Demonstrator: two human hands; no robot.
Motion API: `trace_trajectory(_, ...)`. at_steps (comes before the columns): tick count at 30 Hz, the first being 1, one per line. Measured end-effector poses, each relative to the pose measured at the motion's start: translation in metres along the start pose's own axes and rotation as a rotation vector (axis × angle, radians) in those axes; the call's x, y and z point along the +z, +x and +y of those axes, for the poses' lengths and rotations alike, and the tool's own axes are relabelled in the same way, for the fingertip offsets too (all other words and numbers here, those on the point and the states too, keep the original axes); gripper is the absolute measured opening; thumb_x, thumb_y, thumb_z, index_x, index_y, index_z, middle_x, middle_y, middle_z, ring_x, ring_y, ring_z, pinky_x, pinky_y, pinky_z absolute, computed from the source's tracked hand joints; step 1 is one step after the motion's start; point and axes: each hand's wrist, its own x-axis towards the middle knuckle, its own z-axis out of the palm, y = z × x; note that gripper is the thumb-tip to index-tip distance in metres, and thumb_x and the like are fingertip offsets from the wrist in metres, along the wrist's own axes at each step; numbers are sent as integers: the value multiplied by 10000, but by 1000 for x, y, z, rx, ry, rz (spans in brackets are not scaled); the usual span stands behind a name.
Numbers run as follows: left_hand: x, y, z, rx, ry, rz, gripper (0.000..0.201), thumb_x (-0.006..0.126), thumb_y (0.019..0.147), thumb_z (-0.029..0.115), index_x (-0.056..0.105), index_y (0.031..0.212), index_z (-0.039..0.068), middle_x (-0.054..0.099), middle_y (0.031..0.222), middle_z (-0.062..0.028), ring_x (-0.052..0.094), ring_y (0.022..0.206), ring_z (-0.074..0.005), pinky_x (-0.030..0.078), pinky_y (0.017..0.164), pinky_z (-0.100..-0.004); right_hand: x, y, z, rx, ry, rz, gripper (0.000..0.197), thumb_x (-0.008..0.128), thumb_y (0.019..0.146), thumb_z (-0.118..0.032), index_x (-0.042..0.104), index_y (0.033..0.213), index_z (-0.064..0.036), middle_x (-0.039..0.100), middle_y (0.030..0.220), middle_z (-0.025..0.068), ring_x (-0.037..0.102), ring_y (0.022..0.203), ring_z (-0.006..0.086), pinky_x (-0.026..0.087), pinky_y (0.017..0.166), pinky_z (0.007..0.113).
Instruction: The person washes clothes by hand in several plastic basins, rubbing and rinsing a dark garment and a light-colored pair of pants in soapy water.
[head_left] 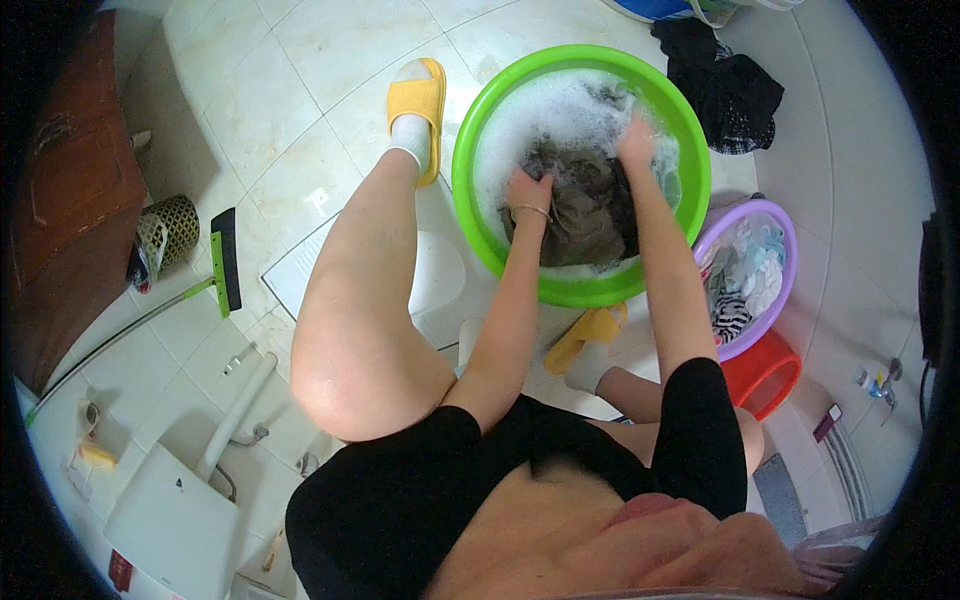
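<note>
Floor [300,60]: one, pale glossy tiles, wet-room setting; brown wooden cabinet [70,170] at its left edge.

Basins: three. One green basin [470,140], largest, near the floor's upper middle, full of suds. One purple basin [775,225] just beside its right rim, holding mixed small laundry. One red basin [765,375] below the purple one, partly under it.

Dark garment [585,205]: one, soaked, bunched in the green basin's centre toward its near rim; its long axis ran from the near rim away from me.

Dark clothes pile [730,85]: one, on the floor by the green basin's upper right rim.

Hands: two, mine. My left hand [528,190] was clenched on the garment's left side. My right hand [635,140] pressed on its far right part in foam; I could not tell its grip.

Yellow slippers [418,100]: two, worn over white socks.

Squeegee [225,262]: one, green-handled, at the floor's left.
</note>
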Motion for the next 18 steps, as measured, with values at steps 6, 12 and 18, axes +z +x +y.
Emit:
trace_trajectory(6,3,-3,5,224,-644,136,304,563,680,187,548,862,-56,585,807,-208,561,700,-328,435,651,-404,-51,16,13,95,178,-392,591,547,710,-445,471,1088,3,544,964,245,519,919,369,417,777,388)
trace_trajectory(12,-19,-80,84,609,-528,2,280,545,652,113,552,906,-4,497,900,-156,516,780,-322,434,651,-372,-183,3,-57,416,949,-715,467,485,803,-371,545,990,53,560,995,178,542,879,233,392,790,280)
trace_trajectory(18,2,-83,79,697,-423,-195,260,568,691,129,551,917,1,486,938,-178,504,832,-324,435,702,-372,-177,-27,-38,29,558,-511,582,607,669,-349,497,1066,62,565,973,202,549,904,270,393,819,302)
